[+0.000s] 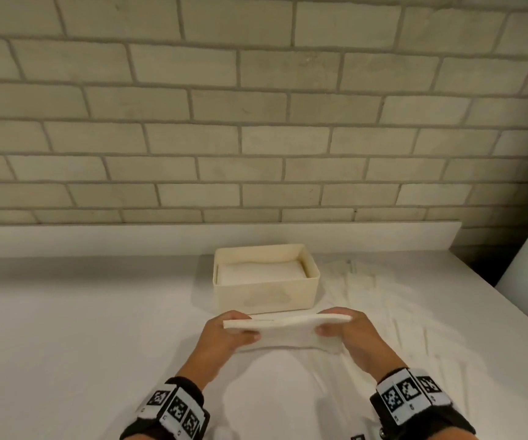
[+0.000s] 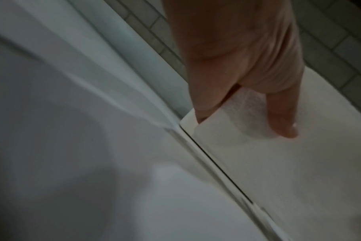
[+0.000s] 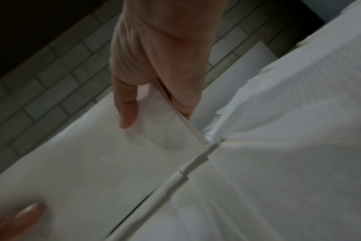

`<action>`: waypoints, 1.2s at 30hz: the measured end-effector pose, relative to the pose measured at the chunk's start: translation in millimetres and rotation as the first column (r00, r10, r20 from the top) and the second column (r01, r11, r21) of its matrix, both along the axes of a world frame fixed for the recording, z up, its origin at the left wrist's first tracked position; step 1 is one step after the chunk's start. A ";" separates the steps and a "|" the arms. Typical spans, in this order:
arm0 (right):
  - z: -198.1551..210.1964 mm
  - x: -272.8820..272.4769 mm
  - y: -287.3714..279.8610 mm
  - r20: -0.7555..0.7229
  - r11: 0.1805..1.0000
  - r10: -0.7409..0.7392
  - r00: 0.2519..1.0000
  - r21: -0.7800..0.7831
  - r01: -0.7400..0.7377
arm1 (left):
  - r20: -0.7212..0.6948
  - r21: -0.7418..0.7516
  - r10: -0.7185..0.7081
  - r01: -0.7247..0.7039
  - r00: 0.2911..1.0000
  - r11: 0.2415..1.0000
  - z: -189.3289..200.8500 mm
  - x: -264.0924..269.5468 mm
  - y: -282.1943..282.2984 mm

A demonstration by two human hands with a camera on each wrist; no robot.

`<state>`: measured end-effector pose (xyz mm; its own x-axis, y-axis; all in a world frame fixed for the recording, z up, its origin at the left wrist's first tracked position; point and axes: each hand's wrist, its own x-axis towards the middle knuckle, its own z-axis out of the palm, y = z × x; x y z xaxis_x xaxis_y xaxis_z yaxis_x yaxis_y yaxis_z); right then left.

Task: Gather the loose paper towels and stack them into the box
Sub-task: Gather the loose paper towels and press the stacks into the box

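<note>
The folded towel stack is pinched at each end by left hand and right hand; it should be kept level while lowered into the box.

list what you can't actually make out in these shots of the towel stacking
- How many sheets are in the stack of paper towels: head view, edges too thin; both wrist views blurred.
- How full the box is: head view, its front wall hides the depth of the towels inside.
- Fingers of the left hand and right hand: head view, behind the stack.
- Loose towels on the right: white on white, count unclear.
</note>
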<state>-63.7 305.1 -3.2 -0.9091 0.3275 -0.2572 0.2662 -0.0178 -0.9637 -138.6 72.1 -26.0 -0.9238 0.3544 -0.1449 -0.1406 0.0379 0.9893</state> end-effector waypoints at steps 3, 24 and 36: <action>-6.8 -2.4 4.4 0.058 0.995 0.085 0.995 0.043 -0.087 | 0.022 -0.044 -0.021 0.022 1.000 0.999 -1.6 -4.4 -5.7; 26.7 -36.2 3.6 -0.015 0.936 -0.066 0.998 0.346 0.067 | -0.052 -0.318 -0.013 -0.005 0.999 0.948 34.8 -35.0 7.4; 58.1 -141.5 -9.5 -0.044 0.647 0.046 0.998 0.763 0.004 | -0.340 -0.656 0.075 -0.294 0.937 0.695 74.5 -107.4 33.9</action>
